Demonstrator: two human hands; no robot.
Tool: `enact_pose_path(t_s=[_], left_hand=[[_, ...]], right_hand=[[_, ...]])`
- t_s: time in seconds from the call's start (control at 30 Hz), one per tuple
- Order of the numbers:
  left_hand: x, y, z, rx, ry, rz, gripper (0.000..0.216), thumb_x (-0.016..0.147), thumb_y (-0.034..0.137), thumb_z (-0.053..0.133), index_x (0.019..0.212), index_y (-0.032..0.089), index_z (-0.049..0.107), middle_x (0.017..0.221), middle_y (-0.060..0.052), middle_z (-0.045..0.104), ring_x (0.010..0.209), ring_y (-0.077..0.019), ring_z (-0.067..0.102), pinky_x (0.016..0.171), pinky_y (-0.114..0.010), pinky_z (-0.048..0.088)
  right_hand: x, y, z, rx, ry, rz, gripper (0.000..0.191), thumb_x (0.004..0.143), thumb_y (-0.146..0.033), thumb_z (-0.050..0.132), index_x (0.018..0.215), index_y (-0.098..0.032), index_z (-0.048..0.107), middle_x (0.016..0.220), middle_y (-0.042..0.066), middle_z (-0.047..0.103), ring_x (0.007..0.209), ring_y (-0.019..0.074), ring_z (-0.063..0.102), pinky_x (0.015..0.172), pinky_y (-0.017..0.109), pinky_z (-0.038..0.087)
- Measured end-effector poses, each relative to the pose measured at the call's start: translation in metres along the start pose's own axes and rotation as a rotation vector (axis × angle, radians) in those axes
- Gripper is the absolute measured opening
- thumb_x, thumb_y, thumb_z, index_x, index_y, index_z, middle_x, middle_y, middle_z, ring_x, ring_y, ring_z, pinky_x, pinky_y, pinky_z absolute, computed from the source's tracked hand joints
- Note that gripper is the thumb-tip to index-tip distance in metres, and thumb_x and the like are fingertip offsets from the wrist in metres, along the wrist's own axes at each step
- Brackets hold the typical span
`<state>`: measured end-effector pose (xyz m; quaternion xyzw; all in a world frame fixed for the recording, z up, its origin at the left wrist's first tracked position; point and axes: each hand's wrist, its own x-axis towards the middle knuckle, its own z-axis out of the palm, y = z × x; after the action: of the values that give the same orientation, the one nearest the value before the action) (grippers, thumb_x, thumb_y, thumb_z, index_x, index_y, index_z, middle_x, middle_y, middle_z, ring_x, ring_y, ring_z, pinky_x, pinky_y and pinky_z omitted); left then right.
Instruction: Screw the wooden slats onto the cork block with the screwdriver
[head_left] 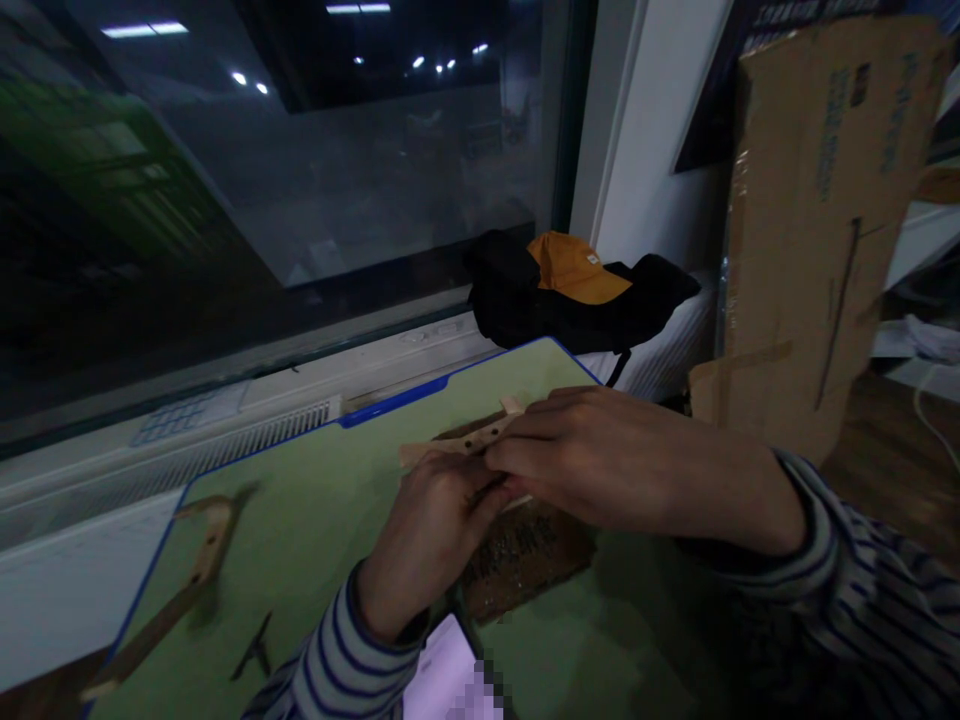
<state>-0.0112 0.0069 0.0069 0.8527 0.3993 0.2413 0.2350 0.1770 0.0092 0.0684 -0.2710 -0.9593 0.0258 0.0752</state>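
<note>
A pale wooden piece with dark round holes lies over a brown cardboard piece. My left hand is closed at the near side of the wood, its thumb and fingers pressed together. From the right, my right hand reaches over the wood's other end. Its fingers are curled down and meet my left fingertips. Whatever sits between the right fingertips is hidden by the hands. Left of me rests a curved wooden piece with holes, and nearby a small dark T-shaped tool.
The green tabletop has a blue rim. A lit phone lies near my left sleeve. Beyond the table, an orange cap sits on a black bag by the window. A large cardboard box stands at right.
</note>
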Motion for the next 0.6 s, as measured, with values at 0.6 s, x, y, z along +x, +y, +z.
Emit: enact_pose_path(t_s=[0.6], left_hand=[[0.0003, -0.0021, 0.0008, 0.068, -0.006, -0.031, 0.012, 0.083, 0.024, 0.063, 0.078, 0.019, 0.072, 0.078, -0.004, 0.074, 0.072, -0.02, 0.067, 0.067, -0.031, 0.046]], right_hand=[[0.0012, 0.001, 0.0031, -0.045, 0.044, 0.064, 0.013, 0.092, -0.025, 0.048, 0.098, -0.016, 0.057, 0.089, 0.007, 0.068, 0.082, 0.0229, 0.063, 0.071, 0.036, 0.044]])
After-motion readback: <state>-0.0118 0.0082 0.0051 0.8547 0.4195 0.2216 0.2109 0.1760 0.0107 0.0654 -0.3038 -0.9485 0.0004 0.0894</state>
